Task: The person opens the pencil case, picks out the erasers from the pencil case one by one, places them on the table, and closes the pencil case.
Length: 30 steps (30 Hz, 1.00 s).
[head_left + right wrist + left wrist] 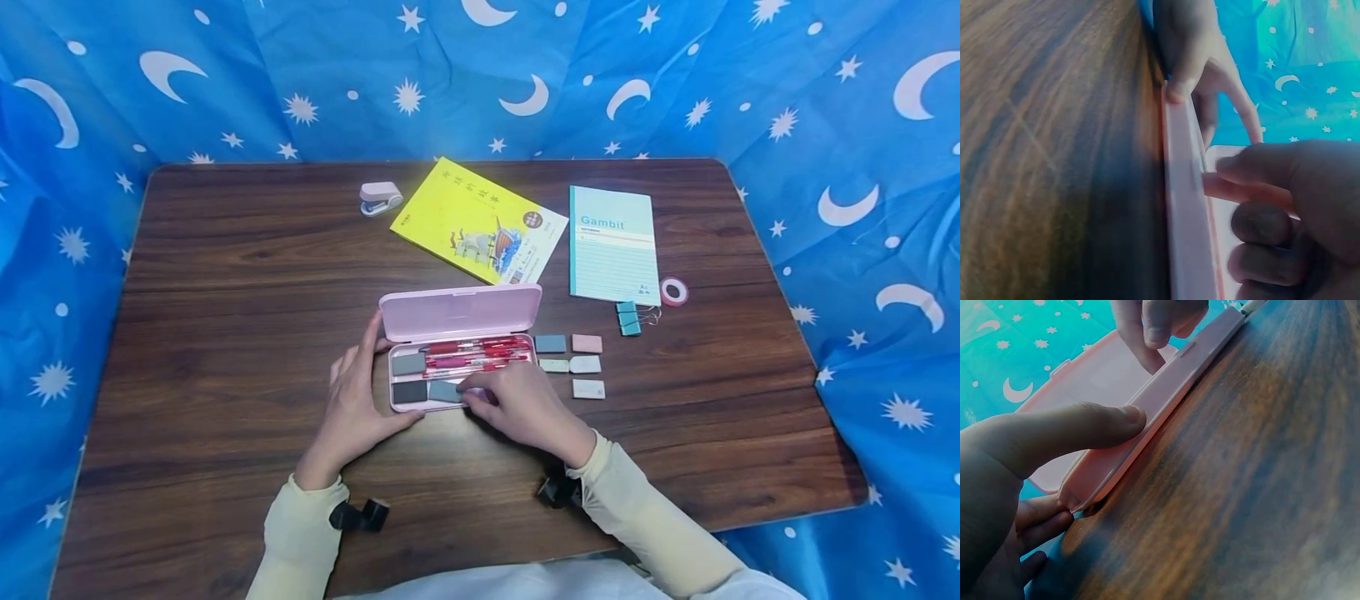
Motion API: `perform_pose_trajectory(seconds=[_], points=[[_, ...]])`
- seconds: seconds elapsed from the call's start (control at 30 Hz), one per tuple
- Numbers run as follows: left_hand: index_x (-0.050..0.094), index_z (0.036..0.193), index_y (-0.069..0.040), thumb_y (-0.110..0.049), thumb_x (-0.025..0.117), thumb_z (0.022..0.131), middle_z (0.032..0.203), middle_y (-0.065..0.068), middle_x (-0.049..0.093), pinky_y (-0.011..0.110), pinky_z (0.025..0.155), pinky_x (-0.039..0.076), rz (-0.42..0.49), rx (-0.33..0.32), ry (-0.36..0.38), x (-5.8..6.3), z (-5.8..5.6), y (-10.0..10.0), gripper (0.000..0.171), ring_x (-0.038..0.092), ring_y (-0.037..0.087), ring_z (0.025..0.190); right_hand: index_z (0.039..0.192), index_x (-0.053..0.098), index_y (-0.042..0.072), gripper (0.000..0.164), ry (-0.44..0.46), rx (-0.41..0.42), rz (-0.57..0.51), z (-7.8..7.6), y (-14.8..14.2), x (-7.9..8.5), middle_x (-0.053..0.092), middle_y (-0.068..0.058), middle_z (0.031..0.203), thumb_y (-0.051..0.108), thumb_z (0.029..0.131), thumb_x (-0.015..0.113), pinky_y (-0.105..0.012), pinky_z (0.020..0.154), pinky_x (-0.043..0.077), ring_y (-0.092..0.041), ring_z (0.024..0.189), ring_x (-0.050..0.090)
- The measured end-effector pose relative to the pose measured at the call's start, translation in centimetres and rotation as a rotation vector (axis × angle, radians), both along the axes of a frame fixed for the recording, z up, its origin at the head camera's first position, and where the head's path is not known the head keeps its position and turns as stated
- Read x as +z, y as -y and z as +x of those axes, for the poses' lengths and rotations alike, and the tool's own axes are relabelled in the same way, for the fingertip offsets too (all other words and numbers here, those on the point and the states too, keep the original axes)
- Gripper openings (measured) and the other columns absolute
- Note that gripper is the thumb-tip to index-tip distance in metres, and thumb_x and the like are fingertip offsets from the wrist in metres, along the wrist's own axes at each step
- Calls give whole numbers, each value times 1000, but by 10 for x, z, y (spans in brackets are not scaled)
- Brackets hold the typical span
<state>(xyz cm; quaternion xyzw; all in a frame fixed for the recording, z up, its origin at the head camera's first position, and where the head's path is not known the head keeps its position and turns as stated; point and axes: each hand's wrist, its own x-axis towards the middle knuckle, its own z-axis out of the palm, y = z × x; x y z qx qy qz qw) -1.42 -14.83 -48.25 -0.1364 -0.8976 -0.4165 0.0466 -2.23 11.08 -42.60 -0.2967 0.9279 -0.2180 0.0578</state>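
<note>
An open pink pencil case [460,317] lies on the table with its lid raised. Inside are several red pens [476,348], a grey eraser [408,364], a black eraser [410,392] and a grey-green eraser [445,391]. My left hand [358,408] holds the case at its left end, thumb against the front wall and fingers around the end and up by the lid. With thumb and index finger, my right hand [525,407] pinches the right end of the grey-green eraser, down inside the case. The right hand covers the case's front right corner.
Right of the case lie a blue eraser [550,343], a pink eraser [587,343] and several paler ones. Behind are a pink stapler [380,197], a yellow book [480,225], a Gambit notebook [613,250], a teal binder clip [628,318] and a tape roll [674,291].
</note>
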Motion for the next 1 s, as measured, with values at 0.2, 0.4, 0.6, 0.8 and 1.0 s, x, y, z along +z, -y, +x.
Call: perform_pose_trajectory(seconds=[0.2,0.4,0.6,0.8,1.0], points=[[6,164,-27,-36,101,51,139,9,57,51,103,27,0,-2,2,1,-1,0,147,48,29,122,92,80,19,15,-127,-72,50,1,6,-6,66,8,64,32,92,72,-30,53,42,-9,55,58],[7,164,-27,-35,101,52,138,9,58,52,103,27,2,1,0,1,0,0,147,49,29,121,89,80,18,21,-204,-134,98,7,18,-11,71,5,68,38,89,76,-33,53,45,-15,58,64],[6,164,-28,-36,101,52,138,9,58,51,104,27,6,-1,6,1,0,0,147,49,28,121,84,78,18,15,-165,-171,52,6,24,-10,65,10,63,33,83,82,-31,53,43,-11,58,60],[6,164,-28,-36,100,52,137,9,58,52,104,27,5,-2,9,-1,1,-1,146,49,28,121,82,71,21,13,-26,-193,-74,4,19,-8,52,15,58,28,83,82,-23,51,34,-3,53,46],[7,164,-28,-35,100,53,138,9,57,52,105,26,11,5,10,2,1,0,145,48,29,123,84,71,16,9,138,-216,-279,-2,-9,17,49,12,58,17,85,80,-22,49,34,-3,51,45]])
